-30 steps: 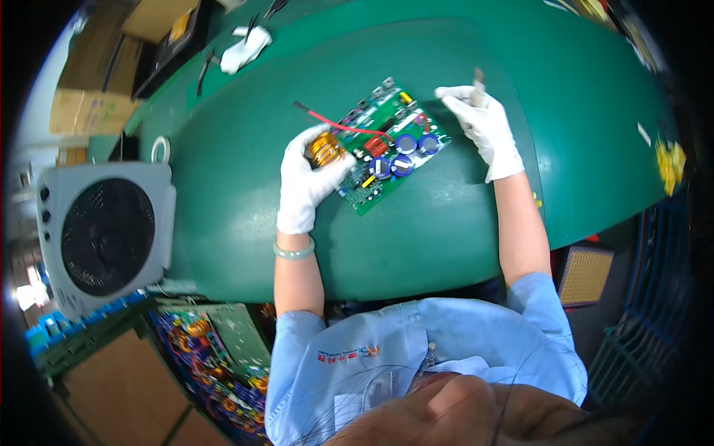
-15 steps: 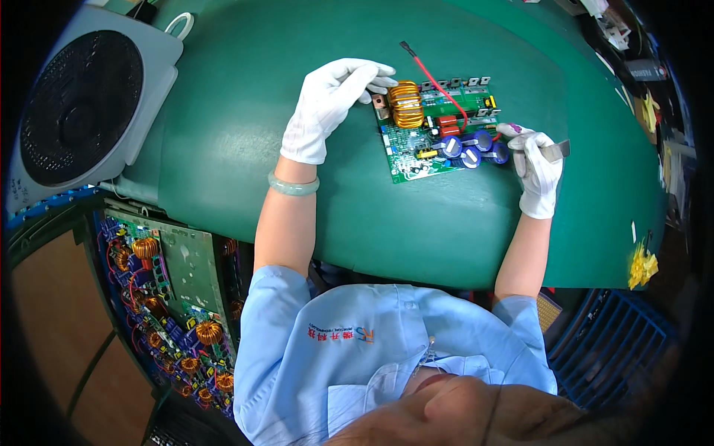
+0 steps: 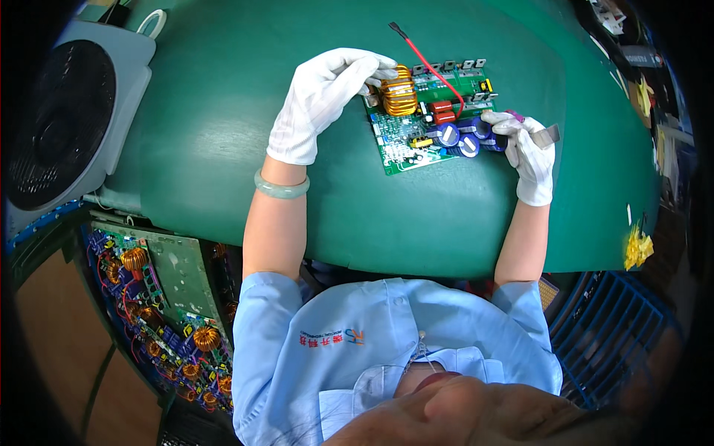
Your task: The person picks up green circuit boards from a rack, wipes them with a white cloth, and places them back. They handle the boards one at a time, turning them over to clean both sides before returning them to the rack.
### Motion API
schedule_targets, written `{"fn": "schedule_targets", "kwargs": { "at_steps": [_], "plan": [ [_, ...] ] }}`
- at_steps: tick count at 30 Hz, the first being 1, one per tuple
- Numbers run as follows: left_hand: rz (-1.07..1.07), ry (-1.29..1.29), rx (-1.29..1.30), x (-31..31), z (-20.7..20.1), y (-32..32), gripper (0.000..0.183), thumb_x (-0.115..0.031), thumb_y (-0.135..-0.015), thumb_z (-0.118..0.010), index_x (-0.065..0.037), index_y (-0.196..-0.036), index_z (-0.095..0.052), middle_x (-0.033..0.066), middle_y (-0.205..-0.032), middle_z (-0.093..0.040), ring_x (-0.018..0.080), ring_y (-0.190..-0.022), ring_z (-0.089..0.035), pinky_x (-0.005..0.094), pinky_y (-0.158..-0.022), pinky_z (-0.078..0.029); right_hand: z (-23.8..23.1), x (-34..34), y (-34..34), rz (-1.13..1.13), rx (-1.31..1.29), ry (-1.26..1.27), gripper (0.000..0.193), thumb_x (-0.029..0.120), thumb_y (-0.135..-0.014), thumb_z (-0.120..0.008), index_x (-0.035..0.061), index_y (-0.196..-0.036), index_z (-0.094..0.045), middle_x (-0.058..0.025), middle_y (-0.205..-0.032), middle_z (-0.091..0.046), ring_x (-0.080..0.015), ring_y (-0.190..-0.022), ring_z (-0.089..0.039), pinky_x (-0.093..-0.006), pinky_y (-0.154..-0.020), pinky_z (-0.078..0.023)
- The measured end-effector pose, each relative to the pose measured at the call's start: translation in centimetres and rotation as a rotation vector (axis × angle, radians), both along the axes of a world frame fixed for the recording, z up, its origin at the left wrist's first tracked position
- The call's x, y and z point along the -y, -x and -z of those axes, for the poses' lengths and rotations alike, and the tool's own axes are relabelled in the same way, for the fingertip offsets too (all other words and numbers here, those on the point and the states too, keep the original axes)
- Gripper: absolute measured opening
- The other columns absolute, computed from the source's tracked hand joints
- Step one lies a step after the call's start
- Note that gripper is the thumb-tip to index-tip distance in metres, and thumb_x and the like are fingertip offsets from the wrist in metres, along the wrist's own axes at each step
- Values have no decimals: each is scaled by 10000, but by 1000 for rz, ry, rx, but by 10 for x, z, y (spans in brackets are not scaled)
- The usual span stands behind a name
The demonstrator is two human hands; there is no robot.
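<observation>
A green circuit board (image 3: 396, 157) lies on the table, with a copper-wound coil (image 3: 399, 95), red components, blue capacitors (image 3: 468, 144) and a red wire (image 3: 426, 61) with a black end. My left hand (image 3: 327, 89), in a white glove, has its fingers closed at the coil's left side, by the board's left edge. My right hand (image 3: 526, 152), gloved too, grips a flat silver metal piece (image 3: 547, 137) that sticks out on the right. The fingertips of this hand reach over the capacitors at the board's right side. The rest of the metal piece is hidden in the glove.
A grey fan (image 3: 71, 111) stands left on the green table (image 3: 223, 178). Below it, a rack (image 3: 175, 271) holds several similar boards. Blue wire basket (image 3: 621, 327) at lower right; yellow scraps (image 3: 637, 249) by the right edge. Assorted items line the far right.
My right hand has moved left, onto the capacitors. My left fingers now reach further over the coil. The whole scene has shifted slightly up and left in view.
</observation>
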State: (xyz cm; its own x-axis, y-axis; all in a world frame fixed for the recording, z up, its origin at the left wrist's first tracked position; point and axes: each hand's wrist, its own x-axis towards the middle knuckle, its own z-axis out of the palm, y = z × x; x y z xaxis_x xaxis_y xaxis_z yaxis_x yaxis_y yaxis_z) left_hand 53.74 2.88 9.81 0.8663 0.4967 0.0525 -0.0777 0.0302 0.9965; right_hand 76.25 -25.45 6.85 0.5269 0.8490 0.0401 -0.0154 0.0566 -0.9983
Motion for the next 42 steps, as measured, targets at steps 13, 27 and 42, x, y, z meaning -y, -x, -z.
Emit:
{"fn": "schedule_targets", "kwargs": {
  "at_steps": [13,27,42],
  "plan": [
    [1,-551,88,5,10,-7,306,-102,-915,-702,-15,-1205,-661,133,-1245,-663,186,-1086,-649,305,-929,-522,-9,-7,7,44,-14,125,149,146,-919,-708,2,-960,-709,-96,-1000,-743,-60,-566,-458,-223,-490,-323],
    [18,-967,44,28,5,-18,631,-38,-608,-835,-84,-1194,-607,144,-1208,-640,364,-1101,-615,426,-957,-494,-53,-24,69,47,1049,17,88,120,-779,-771,77,-827,-712,-99,-1056,-760,-194,-527,-636,-298,-473,-466],
    [-76,-979,46,28,1,-12,621,-47,-610,-839,-95,-1190,-625,134,-1219,-646,349,-1128,-604,434,-983,-467,-40,-13,77,-163,1221,-106,117,190,-704,-785,134,-775,-711,-37,-899,-756,-181,-511,-588,-309,-474,-436]
  ]
}}
